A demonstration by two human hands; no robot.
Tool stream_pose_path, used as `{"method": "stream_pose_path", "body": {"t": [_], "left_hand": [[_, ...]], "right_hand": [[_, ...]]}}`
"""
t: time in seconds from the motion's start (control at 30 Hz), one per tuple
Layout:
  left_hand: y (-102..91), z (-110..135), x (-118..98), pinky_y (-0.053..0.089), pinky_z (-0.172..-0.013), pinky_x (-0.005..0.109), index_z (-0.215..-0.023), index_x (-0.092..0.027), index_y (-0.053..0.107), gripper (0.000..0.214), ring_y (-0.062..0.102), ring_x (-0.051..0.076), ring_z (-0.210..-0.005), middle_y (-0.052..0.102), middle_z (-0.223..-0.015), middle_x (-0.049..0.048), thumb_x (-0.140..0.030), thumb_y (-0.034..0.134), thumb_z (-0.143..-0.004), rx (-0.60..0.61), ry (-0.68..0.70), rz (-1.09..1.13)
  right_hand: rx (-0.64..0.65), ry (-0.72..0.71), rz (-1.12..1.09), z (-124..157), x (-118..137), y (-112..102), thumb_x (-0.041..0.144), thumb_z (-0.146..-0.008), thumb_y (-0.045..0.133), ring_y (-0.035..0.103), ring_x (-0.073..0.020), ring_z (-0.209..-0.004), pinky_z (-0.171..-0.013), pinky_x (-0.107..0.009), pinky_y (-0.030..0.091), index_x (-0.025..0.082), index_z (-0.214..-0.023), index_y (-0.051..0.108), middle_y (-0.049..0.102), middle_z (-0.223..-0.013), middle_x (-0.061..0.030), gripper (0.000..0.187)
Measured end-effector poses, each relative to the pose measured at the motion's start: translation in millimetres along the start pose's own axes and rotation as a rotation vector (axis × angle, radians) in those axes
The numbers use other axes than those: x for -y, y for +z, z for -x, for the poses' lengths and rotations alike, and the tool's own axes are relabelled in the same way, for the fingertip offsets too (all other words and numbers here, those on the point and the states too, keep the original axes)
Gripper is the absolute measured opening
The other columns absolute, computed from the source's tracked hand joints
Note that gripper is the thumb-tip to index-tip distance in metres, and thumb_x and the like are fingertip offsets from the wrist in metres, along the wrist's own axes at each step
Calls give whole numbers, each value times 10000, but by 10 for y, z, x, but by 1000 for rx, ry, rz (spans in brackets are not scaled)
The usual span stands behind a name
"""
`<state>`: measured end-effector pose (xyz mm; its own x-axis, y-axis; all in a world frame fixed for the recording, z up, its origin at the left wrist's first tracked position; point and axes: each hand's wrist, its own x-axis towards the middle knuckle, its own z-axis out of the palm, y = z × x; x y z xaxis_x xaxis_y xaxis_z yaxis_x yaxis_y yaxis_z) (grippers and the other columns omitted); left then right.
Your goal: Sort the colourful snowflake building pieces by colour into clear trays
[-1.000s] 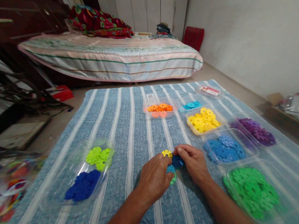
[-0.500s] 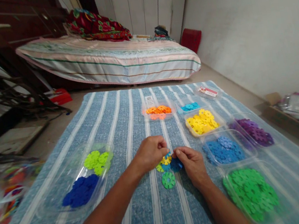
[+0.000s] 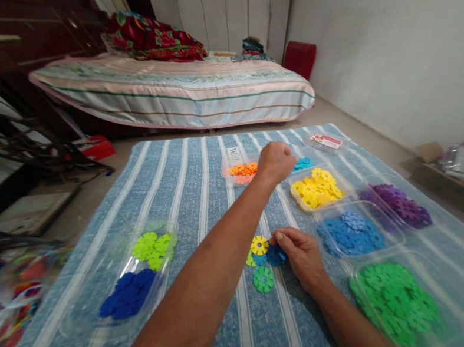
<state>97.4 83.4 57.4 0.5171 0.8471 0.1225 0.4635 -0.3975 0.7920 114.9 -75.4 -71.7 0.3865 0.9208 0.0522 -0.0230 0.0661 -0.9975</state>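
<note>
My left hand (image 3: 275, 162) is stretched far forward, between the orange discs (image 3: 239, 170) and the light blue discs (image 3: 302, 164). Its fingers are curled closed, and whatever may be in them is hidden. My right hand (image 3: 302, 254) rests on the cloth, thumb and fingers pinched on a dark blue notched plastic disc (image 3: 276, 255). Beside that disc lie a yellow disc (image 3: 259, 245), a medium blue disc (image 3: 260, 260) and a partly covered lime disc (image 3: 250, 260). Nearer to me is a green disc (image 3: 263, 280), just below the blue ones.
On the right, clear tubs hold yellow (image 3: 318, 188), blue (image 3: 352, 233), purple (image 3: 397, 205) and green discs (image 3: 396, 303). To the left, a clear tub holds lime (image 3: 153, 248) and dark blue discs (image 3: 127, 293). A bed (image 3: 182, 95) stands beyond the striped cloth (image 3: 170, 178).
My left hand has left the small cluster of discs and moved forward and right to the light blue discs. The yellow disc now shows fully. My right hand has stayed at the dark blue disc.
</note>
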Motion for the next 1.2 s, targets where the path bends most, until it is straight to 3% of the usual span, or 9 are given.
{"method": "stream_pose_path", "body": {"t": [0.1,0.23,0.4,0.63,0.9,1.2], "left_hand": [[-73,407,258,437,-656,249,-727,-125,694,145,607,150,-685,644,-654,31,-155,552,-723,124,-24,-273],[-150,969,594,414,-626,257,-684,-150,683,95,603,179,-683,638,-644,35,-183,593,-686,165,-94,-378],[-152,1338,770,404,-630,263,-775,-190,665,149,602,195,-746,645,-788,41,-312,611,-708,246,-143,-539],[-101,1385,853,367,-595,246,-730,-186,620,97,577,168,-722,622,-774,16,-256,629,-664,261,-132,-499],[-120,1331,1007,334,-490,213,-589,-158,563,78,496,109,-535,557,-548,-41,-213,618,-597,252,-219,-35],[-214,1354,1049,330,-448,203,-626,-149,546,113,442,80,-417,507,-452,-62,-219,625,-587,191,-360,328]], "right_hand": [[-3,0,13,-2,14,0,431,-783,616,578,-154,-680,-649,-284,456,178,-741,701,664,-695,-24,270],[-3,-8,33,-1,15,-9,429,-782,613,582,-158,-673,-653,-290,458,177,-760,709,665,-686,-20,271],[2,-35,78,5,8,-24,409,-789,606,591,-165,-693,-677,-297,460,172,-775,717,671,-703,-22,263],[9,-60,110,0,-2,-38,392,-798,595,597,-162,-697,-683,-292,461,180,-776,718,680,-719,-18,247],[2,-52,103,3,-9,-37,378,-796,594,607,-164,-709,-698,-293,467,186,-770,718,688,-731,-19,229],[7,-58,120,9,15,-34,370,-798,588,593,-153,-683,-659,-266,449,190,-752,718,684,-721,-13,227]]}}
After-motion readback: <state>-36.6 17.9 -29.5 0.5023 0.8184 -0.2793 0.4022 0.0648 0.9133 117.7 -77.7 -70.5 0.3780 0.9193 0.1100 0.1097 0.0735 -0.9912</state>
